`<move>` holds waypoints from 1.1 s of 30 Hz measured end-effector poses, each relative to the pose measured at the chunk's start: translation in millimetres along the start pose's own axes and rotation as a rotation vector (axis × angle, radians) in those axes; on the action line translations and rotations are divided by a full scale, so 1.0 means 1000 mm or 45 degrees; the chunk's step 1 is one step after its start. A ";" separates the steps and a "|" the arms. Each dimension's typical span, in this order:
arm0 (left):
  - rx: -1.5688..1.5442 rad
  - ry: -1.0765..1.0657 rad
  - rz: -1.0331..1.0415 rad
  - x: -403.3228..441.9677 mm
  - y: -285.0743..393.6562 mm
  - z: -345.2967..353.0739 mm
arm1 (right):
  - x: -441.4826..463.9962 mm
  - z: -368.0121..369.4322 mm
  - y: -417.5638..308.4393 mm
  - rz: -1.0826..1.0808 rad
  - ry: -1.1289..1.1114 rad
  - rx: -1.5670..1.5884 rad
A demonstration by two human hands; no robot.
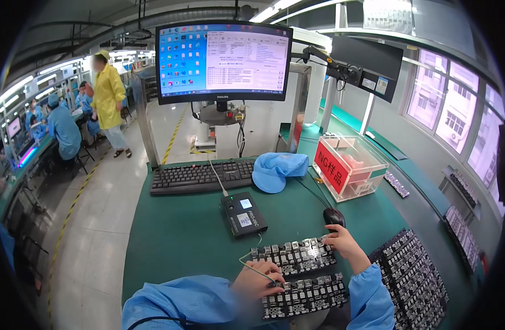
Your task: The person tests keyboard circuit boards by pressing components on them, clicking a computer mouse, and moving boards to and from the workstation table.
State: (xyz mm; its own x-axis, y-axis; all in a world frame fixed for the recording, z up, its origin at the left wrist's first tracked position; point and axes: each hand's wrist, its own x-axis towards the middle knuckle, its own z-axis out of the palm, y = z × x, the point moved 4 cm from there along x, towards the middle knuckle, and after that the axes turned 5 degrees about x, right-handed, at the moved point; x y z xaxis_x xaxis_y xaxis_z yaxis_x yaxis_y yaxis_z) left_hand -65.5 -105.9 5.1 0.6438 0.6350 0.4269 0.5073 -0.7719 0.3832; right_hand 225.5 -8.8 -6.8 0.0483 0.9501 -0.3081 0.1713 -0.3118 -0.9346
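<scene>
Head view: left grip (pixel 257 279) is resting curled at near board (pixel 310 295), just rightward; right grip (pixel 343 242) is pointing inward, touching far board (pixel 294 257) leftward; I cannot tell whether either is grasping.

Ceiling tubes (pixel 272 11) and windows (pixel 442 99) shine brightly; glare flecks the upper board (pixel 291 258); edges bend into black.

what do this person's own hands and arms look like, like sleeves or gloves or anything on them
Both the left hand and right hand are bare, with no gloves. The left sleeve and right sleeve are light blue, loose and wrinkled. A thin dark cord runs along the left sleeve; whether it is attached cannot be told.
</scene>
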 end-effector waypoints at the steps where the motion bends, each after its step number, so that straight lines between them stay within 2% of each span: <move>1: 0.015 -0.041 -0.025 0.000 0.000 0.000 | -0.004 -0.002 -0.001 -0.017 0.030 0.003; 10: -0.077 -0.101 -0.110 0.001 -0.004 0.003 | -0.048 -0.056 -0.027 -0.221 0.207 0.285; 14: -0.143 -0.182 -0.118 0.002 -0.008 0.006 | -0.077 -0.085 -0.041 -0.376 0.378 0.412; 17: -0.235 -0.231 -0.168 0.000 -0.014 0.012 | -0.110 -0.109 -0.048 -0.605 0.524 0.542; 18: -0.281 -0.254 -0.197 0.002 -0.016 0.014 | -0.117 -0.121 -0.043 -0.603 0.574 0.541; 20: -0.293 -0.219 -0.211 0.005 -0.009 0.006 | -0.123 -0.151 -0.025 -0.797 0.667 0.926; 22: -0.393 -0.249 -0.303 0.007 -0.009 0.005 | -0.129 -0.175 -0.005 -0.775 0.766 1.030; 26: -0.327 -0.198 -0.220 0.005 -0.011 0.009 | -0.126 -0.227 0.047 -0.675 0.861 1.374; 28: -0.345 -0.221 -0.316 0.005 -0.013 0.011 | -0.119 -0.217 0.054 -0.179 0.322 2.166; 29: -0.293 -0.225 -0.326 0.005 -0.011 0.009 | -0.126 -0.215 0.058 -0.204 0.350 2.179; 31: -0.305 -0.212 -0.309 0.006 -0.006 0.008 | -0.135 -0.198 0.045 -0.394 0.186 1.945; 33: -0.312 -0.184 -0.333 0.005 -0.007 0.010 | -0.141 -0.189 0.037 -0.367 0.189 2.023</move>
State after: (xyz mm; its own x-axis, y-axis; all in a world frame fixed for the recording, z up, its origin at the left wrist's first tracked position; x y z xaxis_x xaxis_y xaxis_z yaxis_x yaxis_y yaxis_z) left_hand -60.0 -97.0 -3.6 0.5940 0.7851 0.1753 0.5243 -0.5432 0.6558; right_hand 411.1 -153.1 35.3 0.3023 0.9382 -0.1688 -0.9401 0.2641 -0.2157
